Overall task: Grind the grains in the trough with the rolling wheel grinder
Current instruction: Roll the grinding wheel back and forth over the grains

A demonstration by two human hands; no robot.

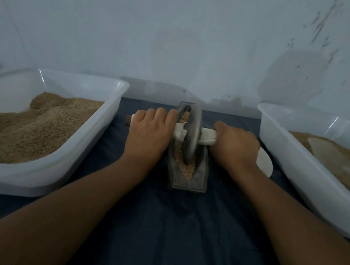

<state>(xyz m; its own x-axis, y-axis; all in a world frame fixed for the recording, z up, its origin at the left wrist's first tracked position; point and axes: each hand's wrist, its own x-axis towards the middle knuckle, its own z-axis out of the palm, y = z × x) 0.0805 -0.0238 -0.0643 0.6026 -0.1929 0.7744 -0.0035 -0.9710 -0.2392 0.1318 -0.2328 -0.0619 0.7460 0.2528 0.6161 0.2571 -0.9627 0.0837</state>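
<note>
A narrow grey metal trough (199, 178) lies lengthwise on the dark cloth, holding tan grains (185, 169). A grey metal wheel (192, 134) stands upright in the trough around its middle, on a cross handle wrapped in white cloth (207, 136). My left hand (150, 133) grips the handle left of the wheel; the handle's brown end (128, 120) sticks out past it. My right hand (234, 147) grips the handle on the wheel's right side.
A white plastic tub (116, 102) heaped with grain sits to the left. Another white tub (276, 143) with grain and a pale scoop (327, 153) sits to the right. A white round piece (264, 163) lies beside my right hand. A pale wall stands close behind.
</note>
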